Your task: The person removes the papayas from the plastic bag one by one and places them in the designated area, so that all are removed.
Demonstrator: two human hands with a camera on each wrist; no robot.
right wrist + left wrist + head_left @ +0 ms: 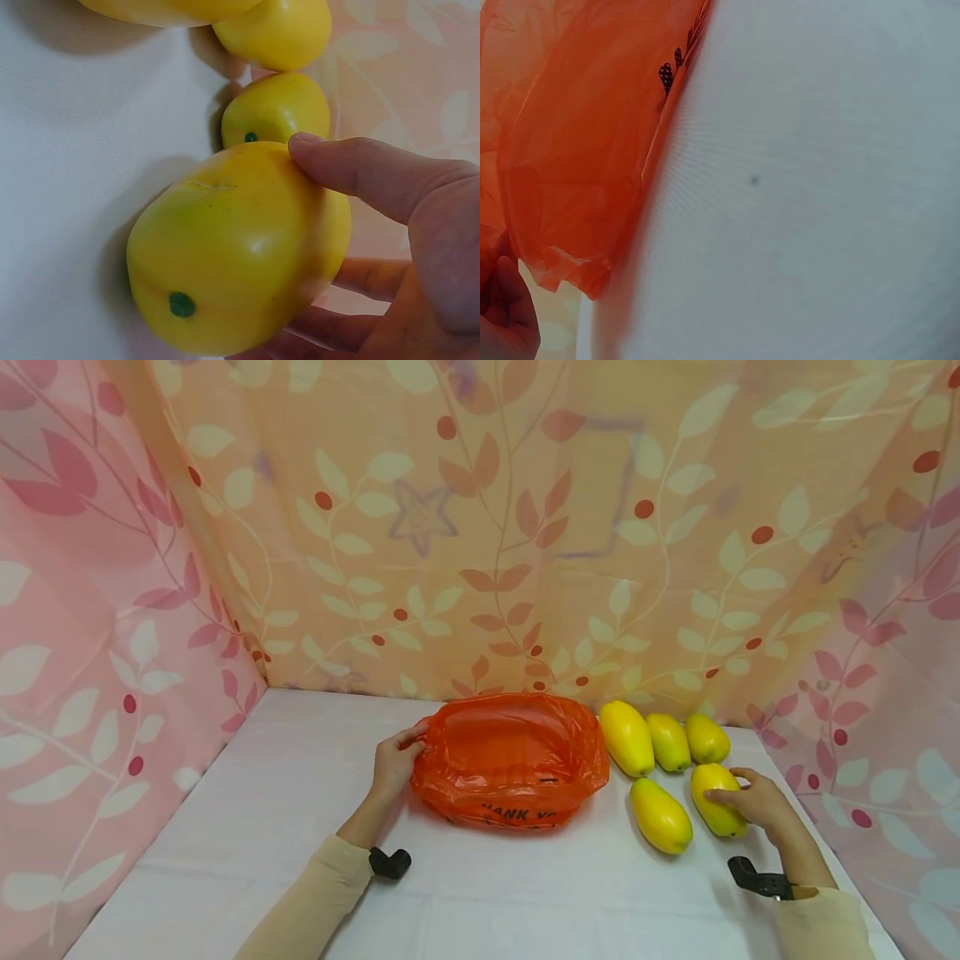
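An orange-red plastic bag with black lettering lies on the table, its mouth spread wide. At its left edge my left hand pinches the thin plastic; the left wrist view shows the curled fingers against the bag. On the right, my right hand grips a yellow papaya, thumb on one side and fingers round the other. In the right wrist view this papaya shows a green stem spot facing the camera. Another papaya lies just left of it.
Behind the gripped fruit, more papayas sit in a row: a long one near the bag, a smaller one and another at the right. White cloth covers the table. Leaf-patterned curtains enclose the back and sides.
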